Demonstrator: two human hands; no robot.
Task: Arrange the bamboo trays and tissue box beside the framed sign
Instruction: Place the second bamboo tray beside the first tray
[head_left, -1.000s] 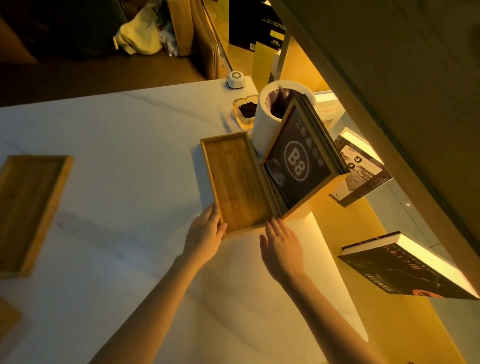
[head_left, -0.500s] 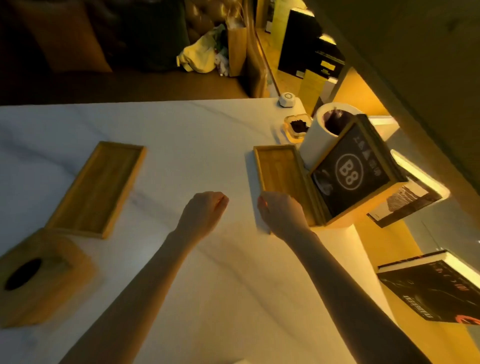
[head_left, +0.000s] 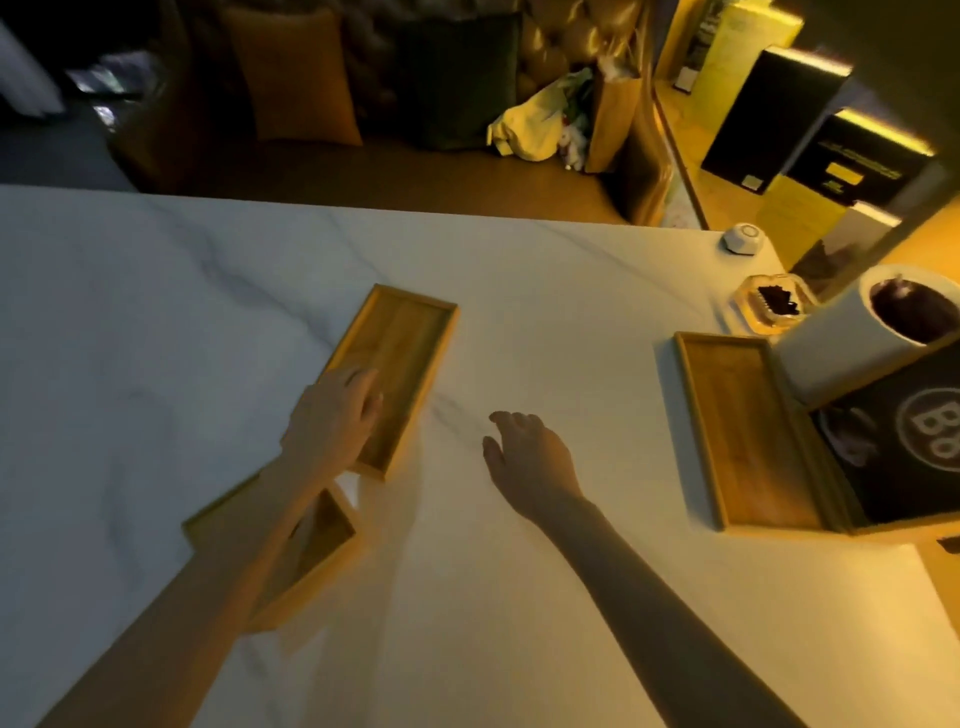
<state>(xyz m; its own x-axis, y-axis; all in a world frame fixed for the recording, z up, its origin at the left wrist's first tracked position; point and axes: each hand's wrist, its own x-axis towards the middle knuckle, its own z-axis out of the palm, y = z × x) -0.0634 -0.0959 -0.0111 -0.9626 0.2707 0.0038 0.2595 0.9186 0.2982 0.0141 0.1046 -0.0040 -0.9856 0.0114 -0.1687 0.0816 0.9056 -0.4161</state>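
Left of the framed sign (head_left: 904, 441), well apart: tissue box (head_left: 306, 551) under the forearm, second bamboo tray (head_left: 400, 374) with left hand (head_left: 332, 415) laid on its near end, grasp unclear. Right hand (head_left: 524, 452) open, empty, hovering between trays; first bamboo tray (head_left: 748, 431) already touching sign. Risk: forearm dragging tissue box, or sliding tray knocking placed tray askew.

left hand (head_left: 335, 415) rests on a bamboo tray (head_left: 395, 374); right hand (head_left: 530, 457) hovers open above the marble table (head_left: 545, 291).
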